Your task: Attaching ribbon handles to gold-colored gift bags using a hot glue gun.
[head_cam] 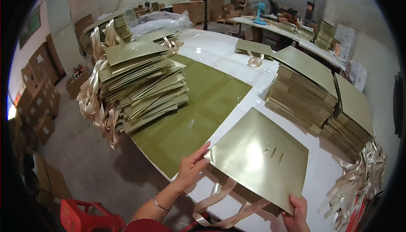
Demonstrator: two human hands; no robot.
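Observation:
A glossy gold paper gift bag (253,159) with embossed lettering lies before me at the table's front edge, its beige ribbon handles (215,200) hanging towards me. My left hand (193,166) pinches the bag's left corner between thumb and fingers, and a metal bangle circles that wrist. The lower right corner is gripped by my right hand (295,211), thumb on top. Left of the bag, an olive-green sheet (190,127) covers part of the white table (206,41).
An uneven stack of gold bags (146,86) stands on the left with ribbons over the edge. Neat stacks (301,95) stand on the right, near one flat bag (253,47). A red plastic stool (88,216) is at lower left. A co-worker (288,16) is at a far table.

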